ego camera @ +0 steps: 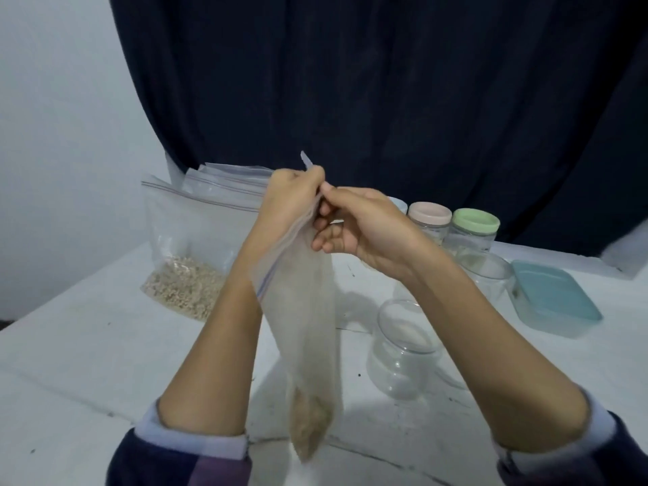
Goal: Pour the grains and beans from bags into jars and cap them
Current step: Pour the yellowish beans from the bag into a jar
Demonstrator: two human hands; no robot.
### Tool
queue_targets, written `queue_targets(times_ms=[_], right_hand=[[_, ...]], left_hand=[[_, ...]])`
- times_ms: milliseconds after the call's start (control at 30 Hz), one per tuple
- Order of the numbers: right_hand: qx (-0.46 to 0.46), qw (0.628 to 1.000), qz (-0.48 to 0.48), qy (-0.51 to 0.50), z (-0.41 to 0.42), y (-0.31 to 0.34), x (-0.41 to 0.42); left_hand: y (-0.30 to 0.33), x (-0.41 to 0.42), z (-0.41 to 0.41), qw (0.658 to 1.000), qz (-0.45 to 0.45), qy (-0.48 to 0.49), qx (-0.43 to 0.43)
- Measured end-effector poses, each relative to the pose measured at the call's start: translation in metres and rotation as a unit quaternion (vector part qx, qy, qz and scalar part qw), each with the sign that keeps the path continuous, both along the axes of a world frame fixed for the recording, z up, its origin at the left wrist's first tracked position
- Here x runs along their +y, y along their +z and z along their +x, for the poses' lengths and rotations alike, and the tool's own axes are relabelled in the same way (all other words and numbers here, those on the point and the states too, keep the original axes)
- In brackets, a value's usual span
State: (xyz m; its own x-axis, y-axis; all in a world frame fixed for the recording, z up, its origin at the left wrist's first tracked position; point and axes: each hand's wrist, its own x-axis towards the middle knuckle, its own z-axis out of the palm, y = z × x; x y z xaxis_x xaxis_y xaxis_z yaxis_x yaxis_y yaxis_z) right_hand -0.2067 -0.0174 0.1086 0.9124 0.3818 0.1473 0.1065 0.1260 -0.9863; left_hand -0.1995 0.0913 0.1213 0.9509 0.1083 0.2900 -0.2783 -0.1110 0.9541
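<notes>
1. Hanging in mid-air between two raised hands, a clear zip-top bag (305,317) droops down toward the person, with a small heap of pale tan grain (310,429) settled in its lowest corner.
2. No brand, label or writing can be read on any bag, jar or lid; the head view is soft and slightly blurred.
3. The left hand (291,201) pinches the bag's top edge, fingers curled round the plastic. The right hand (354,226) meets it at the same edge, thumb and fingertips pinching the zip strip.
4. Behind the left hand, a second clear bag (196,240) stands on the white table (87,345), with light-coloured grain (182,285) in its bottom. More clear bags (224,177) lean just behind it.
5. Below the right forearm, an uncapped clear jar (403,349) stands on the table; it appears to hold nothing.
6. Beyond the right hand stand two capped jars side by side, one with a pink lid (429,213), one with a green lid (476,221). Another uncapped clear jar (487,275) sits nearer, partly hidden by the right forearm.
7. Far to the right of the hands lies a rectangular box with a blue lid (554,296).
8. A dark curtain (385,82) fills the background behind everything.
</notes>
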Motion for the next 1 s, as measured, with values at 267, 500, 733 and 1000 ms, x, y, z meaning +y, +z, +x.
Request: queue_targets(times_ms=[267,500,733,1000], right_hand=[[0.024,1.000,0.001,0.004,0.011,-0.020,-0.013],[0.033,0.992,-0.110,-0.058,0.020,-0.064,-0.032],[0.041,0.989,-0.099,-0.101,0.026,-0.073,-0.038],[0.050,0.995,-0.078,-0.037,0.030,-0.072,-0.043]], left_hand=[[-0.020,-0.008,0.011,0.999,0.024,-0.010,0.037],[-0.079,-0.012,0.022,0.988,0.006,-0.093,0.120],[-0.092,-0.010,0.026,0.971,-0.031,-0.202,0.127],[-0.088,-0.011,0.024,0.970,-0.060,-0.221,0.086]])
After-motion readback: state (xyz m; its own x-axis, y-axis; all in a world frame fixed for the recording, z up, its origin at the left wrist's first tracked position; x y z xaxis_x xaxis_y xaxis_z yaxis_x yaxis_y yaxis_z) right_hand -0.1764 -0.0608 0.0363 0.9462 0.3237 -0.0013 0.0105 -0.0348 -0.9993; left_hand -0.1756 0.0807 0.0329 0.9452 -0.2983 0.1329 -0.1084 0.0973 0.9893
